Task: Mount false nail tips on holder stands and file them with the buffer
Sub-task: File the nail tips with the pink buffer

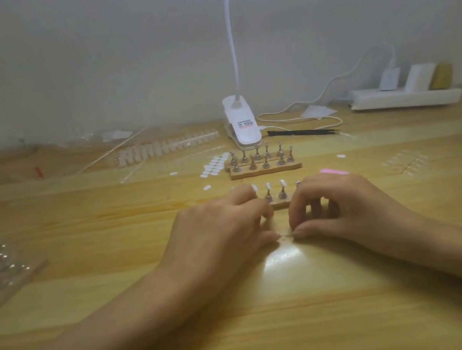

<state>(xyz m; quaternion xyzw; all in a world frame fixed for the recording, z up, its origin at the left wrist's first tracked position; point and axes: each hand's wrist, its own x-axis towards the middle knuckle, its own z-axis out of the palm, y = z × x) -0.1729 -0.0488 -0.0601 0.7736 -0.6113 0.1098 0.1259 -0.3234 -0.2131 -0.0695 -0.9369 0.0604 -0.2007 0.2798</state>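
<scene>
Head view; left hand [223,227], right hand [346,205] both pinch-grip one nail tip [284,237]; tiny, translucent, pale

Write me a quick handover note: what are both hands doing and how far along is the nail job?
Left hand and right hand: both pinch a small pale piece together, too small to identify.
Near stand strip: at least two nail tips mounted; the rest hidden by the hands.
Far stands: look bare.
Pink buffer: lies beyond the right hand, unheld.
To do: mount remaining tips, then file.
</scene>
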